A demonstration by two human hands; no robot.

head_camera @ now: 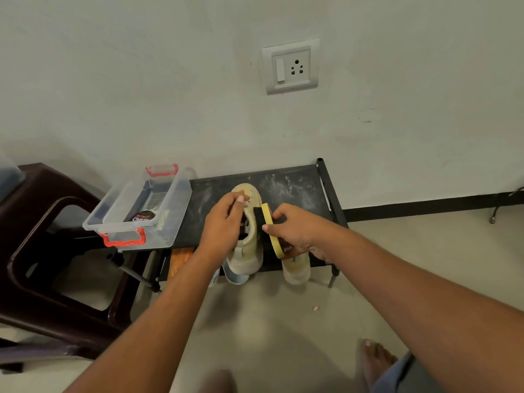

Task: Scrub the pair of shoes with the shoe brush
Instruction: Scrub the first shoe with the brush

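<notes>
Over the dusty black rack (297, 188), the left hand (224, 222) grips a cream sneaker (246, 259). Right hand (295, 231) clasps the yellow shoe brush (268, 219) against it.

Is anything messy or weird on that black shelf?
Yes. White dusty smudges are scattered across the black shelf top behind the held shoe, like spilled powder. The other shoe, near the shoe brush, sticks out past the shelf's front edge. Both shoes look stained yellowish.
</notes>
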